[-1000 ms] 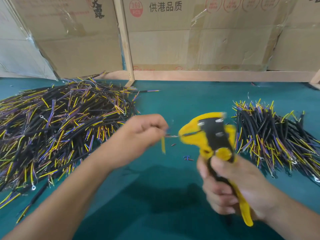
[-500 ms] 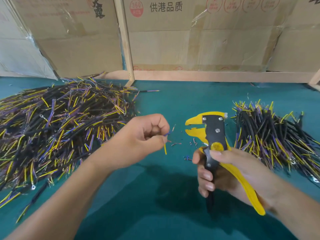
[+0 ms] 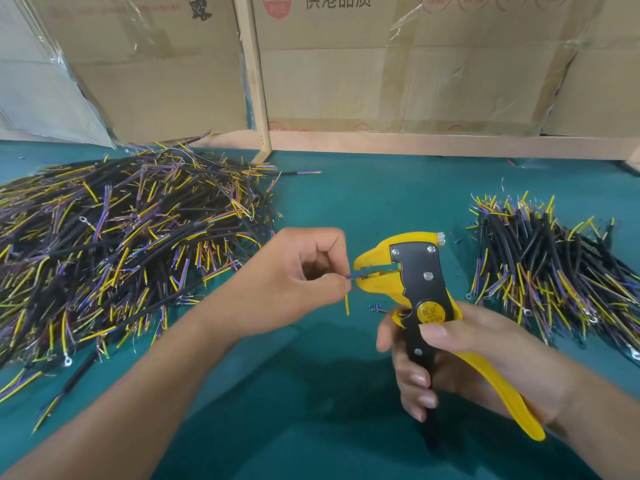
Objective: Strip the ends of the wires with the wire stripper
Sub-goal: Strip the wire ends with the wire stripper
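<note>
L hand (image 3: pixel 304 282) pinches thin purple wire (image 3: pixel 354 276), tip in nose of yellow-and-black wire stripper (image 3: pixel 412 282). R hand (image 3: pixel 460 355) grips stripper handles, above teal table (image 3: pixel 363 202), btwn two wire piles.

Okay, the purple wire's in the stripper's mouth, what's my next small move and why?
Probably squeeze the handles. Your left hand pinches the purple wire with its tip between the jaws of the wire stripper, and your right hand grips handles that look spread, so the insulation seems uncut.

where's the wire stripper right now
In the head view, the wire stripper is right of centre, gripped by the right hand, its beak at the wire pinched by the left hand.
</note>
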`<state>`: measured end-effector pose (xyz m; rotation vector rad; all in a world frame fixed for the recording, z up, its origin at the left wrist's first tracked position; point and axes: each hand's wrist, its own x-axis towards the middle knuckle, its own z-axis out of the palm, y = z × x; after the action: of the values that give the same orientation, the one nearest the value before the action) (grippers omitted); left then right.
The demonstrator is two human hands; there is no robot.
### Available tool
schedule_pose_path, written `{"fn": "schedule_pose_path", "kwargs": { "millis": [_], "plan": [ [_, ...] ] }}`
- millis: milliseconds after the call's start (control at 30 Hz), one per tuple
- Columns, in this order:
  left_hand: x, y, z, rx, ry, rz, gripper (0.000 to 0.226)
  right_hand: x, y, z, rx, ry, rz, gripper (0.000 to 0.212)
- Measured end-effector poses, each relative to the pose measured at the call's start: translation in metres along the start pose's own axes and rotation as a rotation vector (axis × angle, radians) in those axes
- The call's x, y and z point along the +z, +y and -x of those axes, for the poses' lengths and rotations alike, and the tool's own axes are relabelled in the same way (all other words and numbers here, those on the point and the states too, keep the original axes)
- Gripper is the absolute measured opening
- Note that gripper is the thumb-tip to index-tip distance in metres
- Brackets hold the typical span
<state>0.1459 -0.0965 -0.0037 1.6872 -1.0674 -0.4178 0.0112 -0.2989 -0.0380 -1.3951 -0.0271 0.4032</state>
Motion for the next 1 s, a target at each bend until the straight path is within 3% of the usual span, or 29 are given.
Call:
{"fn": "schedule_pose_path", "kwargs": {
  "millis": [367,533,700,1000],
  "plan": [
    [0.002,0.003,0.0,-0.022,0.009,0.061,0.014,-0.002,0.003,0.001,-0.015,-0.015,-0.01,0.033],
    [0.002,0.004,0.0,-0.021,0.017,0.071,0.015,0.002,0.005,-0.001,-0.004,0.007,-0.066,0.055],
    [0.003,0.002,-0.001,-0.027,0.018,0.123,0.015,0.007,0.003,-0.006,-0.029,-0.163,-0.278,0.046],
    [0.002,-0.001,0.0,-0.011,-0.004,0.176,0.01,0.011,0.002,-0.004,-0.024,-0.131,-0.272,0.05]
  ]
}}
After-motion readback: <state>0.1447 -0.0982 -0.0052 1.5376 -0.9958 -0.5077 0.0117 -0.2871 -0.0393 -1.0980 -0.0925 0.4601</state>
